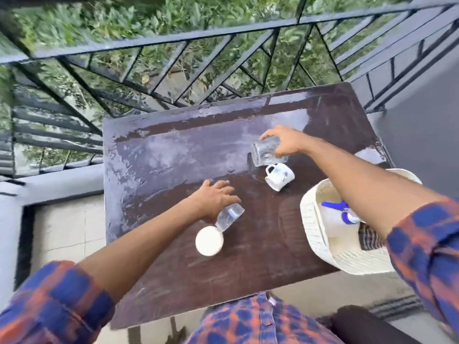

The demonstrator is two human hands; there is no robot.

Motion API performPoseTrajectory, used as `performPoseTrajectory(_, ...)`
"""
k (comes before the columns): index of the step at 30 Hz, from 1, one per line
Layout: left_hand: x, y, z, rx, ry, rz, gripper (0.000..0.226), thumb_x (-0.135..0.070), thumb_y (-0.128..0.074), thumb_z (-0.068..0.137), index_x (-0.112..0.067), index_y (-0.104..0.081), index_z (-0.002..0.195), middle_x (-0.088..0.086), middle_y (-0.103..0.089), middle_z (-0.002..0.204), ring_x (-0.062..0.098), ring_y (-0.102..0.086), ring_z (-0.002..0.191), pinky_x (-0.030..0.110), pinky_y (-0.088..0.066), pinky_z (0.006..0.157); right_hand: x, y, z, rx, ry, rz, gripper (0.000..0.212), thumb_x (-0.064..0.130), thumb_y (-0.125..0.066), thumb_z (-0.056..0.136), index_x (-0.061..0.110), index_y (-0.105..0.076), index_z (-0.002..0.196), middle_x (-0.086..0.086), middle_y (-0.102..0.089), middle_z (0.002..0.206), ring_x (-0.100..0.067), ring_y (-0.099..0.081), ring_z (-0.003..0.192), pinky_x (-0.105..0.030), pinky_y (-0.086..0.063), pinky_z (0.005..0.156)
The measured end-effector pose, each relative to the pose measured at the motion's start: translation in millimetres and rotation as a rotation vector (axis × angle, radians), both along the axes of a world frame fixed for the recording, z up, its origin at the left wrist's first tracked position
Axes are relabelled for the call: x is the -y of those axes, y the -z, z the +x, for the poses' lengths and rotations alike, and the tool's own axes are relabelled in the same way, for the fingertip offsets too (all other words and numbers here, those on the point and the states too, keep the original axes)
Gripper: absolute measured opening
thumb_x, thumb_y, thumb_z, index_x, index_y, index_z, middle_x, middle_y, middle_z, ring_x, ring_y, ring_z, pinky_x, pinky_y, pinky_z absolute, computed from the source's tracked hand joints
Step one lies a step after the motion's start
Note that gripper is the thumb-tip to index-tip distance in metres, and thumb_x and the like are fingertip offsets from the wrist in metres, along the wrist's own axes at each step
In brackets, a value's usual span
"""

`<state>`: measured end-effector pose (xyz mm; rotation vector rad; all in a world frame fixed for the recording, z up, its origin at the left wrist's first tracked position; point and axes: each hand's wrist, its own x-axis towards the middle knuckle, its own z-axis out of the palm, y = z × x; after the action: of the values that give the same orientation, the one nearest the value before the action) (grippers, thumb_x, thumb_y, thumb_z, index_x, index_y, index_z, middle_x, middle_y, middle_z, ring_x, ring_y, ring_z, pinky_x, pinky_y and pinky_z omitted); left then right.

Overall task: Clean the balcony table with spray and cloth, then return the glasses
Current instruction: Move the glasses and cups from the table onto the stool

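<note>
left hand [213, 197]: grip closed round the top end of left glass [229, 216]; glass sits below and nearside of the palm, long axis tilted toward white cup [209, 240], base just beside it
right hand [283, 141]: grip wrapped over top of right glass [265, 153], roughly upright, mug [279, 176] just beside it, nearside
both on or just over the wet-streaked tabletop [173, 155], base contact unclear
likely set-down next; left has the tighter clearance

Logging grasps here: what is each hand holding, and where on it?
The left hand grips the near glass round its side; the right hand grips the far glass round its side.
</note>
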<state>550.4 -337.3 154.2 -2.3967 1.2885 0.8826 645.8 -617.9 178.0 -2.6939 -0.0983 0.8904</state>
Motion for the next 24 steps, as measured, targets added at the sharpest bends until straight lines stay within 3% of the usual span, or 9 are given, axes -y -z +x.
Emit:
performPoseTrajectory(3, 5, 6, 8, -0.056, 0.075, -0.013, 0.086, -0.027, -0.075, 0.080, -0.036, -0.028, 0.152, -0.004, -0.038, 0.154, 0.024, -0.023, 0.150, 0.054, -0.029, 0.113, 7, 3, 0, -0.029, -0.024, -0.025, 0.076, 0.007, -0.071, 0.072, 0.029, -0.051, 0.142, -0.014, -0.050, 0.136, -0.034, -0.050, 0.123, -0.031, -0.039, 0.089)
performPoseTrajectory(7, 8, 11, 15, -0.089, 0.157, -0.028, 0.093, -0.030, -0.081, 0.072, -0.040, -0.029, 0.148, -0.006, -0.047, 0.139, 0.024, -0.042, 0.132, 0.050, -0.035, 0.102, 7, 3, 4, -0.040, -0.037, -0.054, 0.084, 0.009, -0.078, 0.069, 0.026, -0.047, 0.146, -0.007, -0.051, 0.145, -0.029, -0.051, 0.128, -0.033, -0.044, 0.098)
performPoseTrajectory(12, 6, 18, 26, -0.129, 0.145, -0.127, 0.101, -0.049, -0.089, 0.057, -0.041, -0.032, 0.140, -0.008, -0.051, 0.128, 0.023, -0.050, 0.117, 0.044, -0.041, 0.087, 2, 14, 9, -0.090, -0.059, -0.064, 0.100, 0.017, -0.090, 0.062, 0.027, -0.043, 0.149, -0.002, -0.047, 0.152, -0.027, -0.048, 0.133, -0.041, -0.043, 0.106)
performPoseTrajectory(15, -3, 16, 36, -0.225, -0.094, -0.334, 0.098, -0.045, -0.087, 0.050, -0.037, -0.036, 0.134, -0.008, -0.056, 0.126, 0.025, -0.056, 0.111, 0.046, -0.049, 0.088, 5, 19, 11, -0.076, -0.051, -0.042, 0.098, 0.019, -0.092, 0.060, 0.027, -0.046, 0.147, -0.003, -0.051, 0.147, -0.027, -0.052, 0.129, -0.037, -0.045, 0.102)
performPoseTrajectory(18, -16, 8, 42, -0.372, -0.465, -0.666, 0.095, -0.041, -0.079, 0.045, -0.032, -0.042, 0.132, -0.007, -0.060, 0.120, 0.023, -0.060, 0.105, 0.040, -0.051, 0.088, 12, 22, 9, -0.009, 0.009, 0.026, 0.093, 0.024, -0.091, 0.058, 0.028, -0.051, 0.142, -0.001, -0.056, 0.140, -0.025, -0.055, 0.122, -0.029, -0.042, 0.089)
performPoseTrajectory(22, -39, -6, 42, -0.387, -0.867, -1.036, 0.100, -0.049, -0.092, 0.048, -0.029, -0.044, 0.134, -0.009, -0.061, 0.116, 0.016, -0.061, 0.107, 0.043, -0.050, 0.098, 5, 10, 7, 0.158, 0.016, 0.072, 0.091, 0.033, -0.091, 0.060, 0.027, -0.052, 0.142, -0.004, -0.056, 0.137, -0.026, -0.054, 0.124, -0.034, -0.042, 0.099)
performPoseTrajectory(24, -52, -16, 38, -0.322, -1.018, -1.138, 0.106, -0.051, -0.094, 0.048, -0.029, -0.042, 0.138, -0.005, -0.062, 0.114, 0.009, -0.061, 0.109, 0.030, -0.050, 0.097, -6, -3, 8, 0.224, -0.015, 0.126, 0.091, 0.036, -0.091, 0.062, 0.026, -0.051, 0.143, -0.004, -0.054, 0.141, -0.025, -0.051, 0.128, -0.037, -0.041, 0.104)
